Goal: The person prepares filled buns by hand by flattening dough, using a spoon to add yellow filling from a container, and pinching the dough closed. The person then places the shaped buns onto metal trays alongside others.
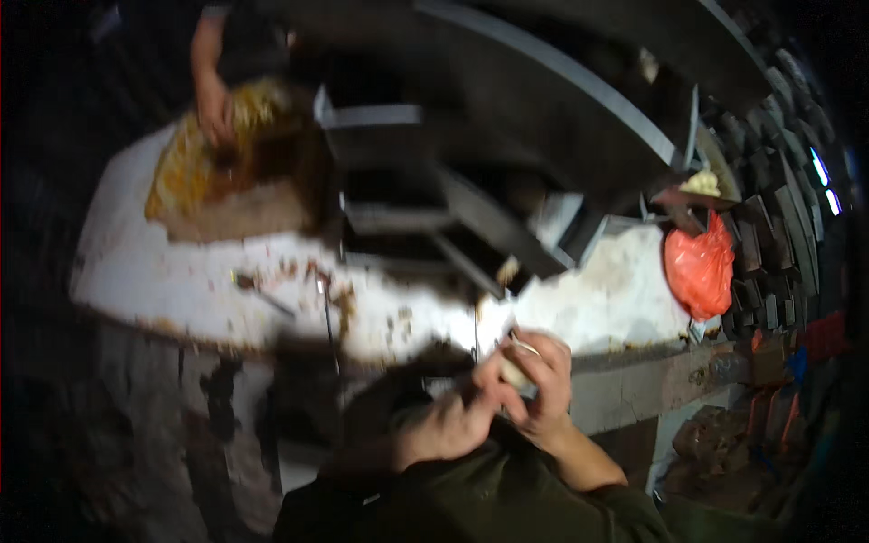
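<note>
Near the table's front edge, my right hand (548, 389) is closed round a small pale object (514, 371), with a thin light loop by the fingertips; what the object is, I cannot make out. My left hand (448, 421) meets it from the left, fingers bent against it and the right hand. On the white tabletop (597, 299) beyond lie brown scraps (344, 299) and a thin tool (272, 299) at the left.
Dark metal housings (489, 208) rise over the table's middle. A red plastic bag (697, 271) sits at the right, below a container of pale pieces (701, 185). At upper left, a co-worker's hand (215, 113) reaches over a stained yellowish board (181, 195).
</note>
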Available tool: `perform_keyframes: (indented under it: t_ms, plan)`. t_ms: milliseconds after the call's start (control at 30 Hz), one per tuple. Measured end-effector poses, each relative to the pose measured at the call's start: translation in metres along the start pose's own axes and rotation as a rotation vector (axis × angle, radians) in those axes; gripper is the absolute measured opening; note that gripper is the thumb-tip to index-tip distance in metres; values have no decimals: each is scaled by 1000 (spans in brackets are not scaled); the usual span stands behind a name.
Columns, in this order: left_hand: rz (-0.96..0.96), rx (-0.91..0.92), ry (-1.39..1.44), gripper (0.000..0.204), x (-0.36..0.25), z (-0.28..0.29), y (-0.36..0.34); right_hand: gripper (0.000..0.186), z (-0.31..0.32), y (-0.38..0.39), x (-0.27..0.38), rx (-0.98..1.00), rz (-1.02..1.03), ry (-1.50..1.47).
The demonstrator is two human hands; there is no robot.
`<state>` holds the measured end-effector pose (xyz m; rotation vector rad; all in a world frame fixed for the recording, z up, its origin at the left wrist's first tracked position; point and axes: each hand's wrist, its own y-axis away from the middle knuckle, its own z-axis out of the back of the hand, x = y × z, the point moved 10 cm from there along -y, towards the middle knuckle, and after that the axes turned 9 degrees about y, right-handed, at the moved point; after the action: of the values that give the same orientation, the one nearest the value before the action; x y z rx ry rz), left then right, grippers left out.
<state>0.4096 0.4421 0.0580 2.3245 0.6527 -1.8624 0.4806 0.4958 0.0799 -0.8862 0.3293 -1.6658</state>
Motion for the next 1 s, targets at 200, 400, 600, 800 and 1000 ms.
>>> perform_keyframes:
  t_ms: [200,400,600,800,1000]
  plan:
    - [-190,536,-464,47,-106,38,-43,28,47,-41,-17,827,-323,-339]
    - [-943,-50,-813,32,-221,43,-99,27,177,-193,55,755,-73,-258]
    - [-1005,-261,-1004,37,-198,21,-124,30,229,-429,8,-142,176,454]
    - [-966,-286,-899,35,-190,26,-119,34,63,-471,-54,351,241,452]
    - [-807,-252,-1013,36,-187,24,-125,32,244,-458,-38,-214,252,1]
